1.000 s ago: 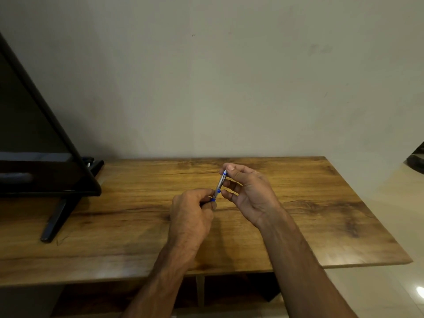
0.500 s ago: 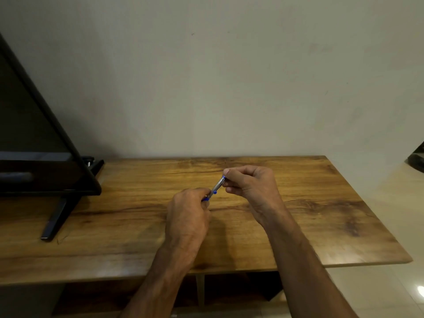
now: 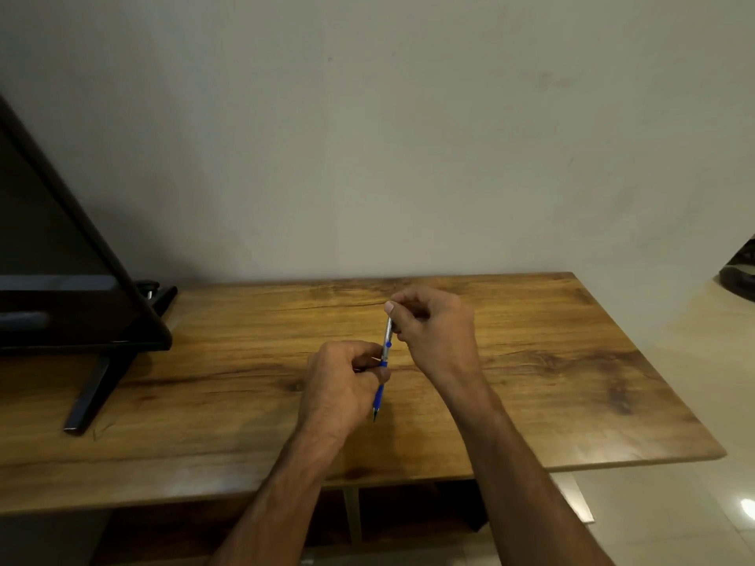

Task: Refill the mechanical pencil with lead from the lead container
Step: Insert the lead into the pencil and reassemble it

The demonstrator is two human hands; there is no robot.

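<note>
Between your two hands, above the middle of the wooden table (image 3: 531, 361), you hold the mechanical pencil (image 3: 384, 353) nearly upright, its dark tip pointing down toward you and hanging just clear of the tabletop. Your left hand (image 3: 341, 386) is curled around the lower half, fingers pressed on the barrel just above the blue grip section, which sticks out below your fist together with the tip. Your right hand (image 3: 435, 324) pinches the upper end, the thumb capping the top so that the cap end is hidden. What shows between your hands is a silvery barrel with a small blue clip or button part on its side. You cannot tell where the lead container is; something pale peeks from your left fist, too small to name. Well to the left of the pencil, a black monitor (image 3: 61, 279) stands on the table with its stand leg (image 3: 98, 386) stretched toward you.
</note>
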